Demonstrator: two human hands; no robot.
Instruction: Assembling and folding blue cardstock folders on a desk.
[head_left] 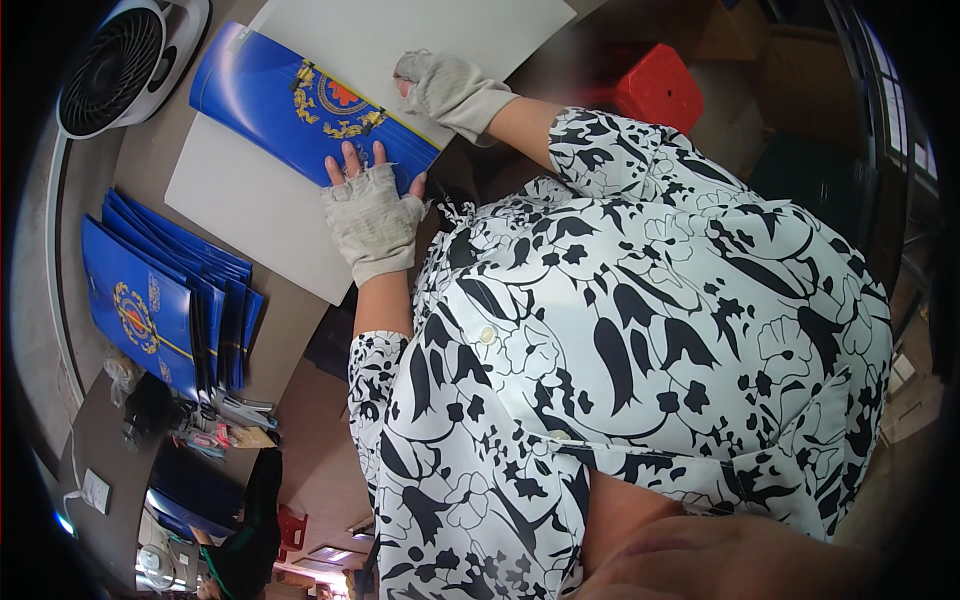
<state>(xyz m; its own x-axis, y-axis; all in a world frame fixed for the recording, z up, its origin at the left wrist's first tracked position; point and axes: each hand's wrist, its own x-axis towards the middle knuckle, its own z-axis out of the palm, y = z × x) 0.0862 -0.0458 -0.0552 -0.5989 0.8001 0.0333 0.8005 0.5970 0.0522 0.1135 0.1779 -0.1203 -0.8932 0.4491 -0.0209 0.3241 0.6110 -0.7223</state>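
A flat, glossy blue printed piece [245, 85] with a gold and red emblem lies on large white boards; whether it is a folder or a paper bag I cannot tell. My left hand [375, 220], in a pale fingerless glove, rests its spread fingers on the piece's near edge. My right hand [455, 95], gloved alike, is over the white board [500, 30] beside the piece's far edge. Its fingers are curled, and what is under them is hidden. Two small dark spots show along the piece's yellow line.
A stack of similar blue pieces [150, 300] lies on the table at left. A fan [115, 70] stands at the upper left. Loose tools [240, 410] lie below the stack. Beyond my right arm is a red stool [660, 90]. Another person [245, 550] is at the lower left.
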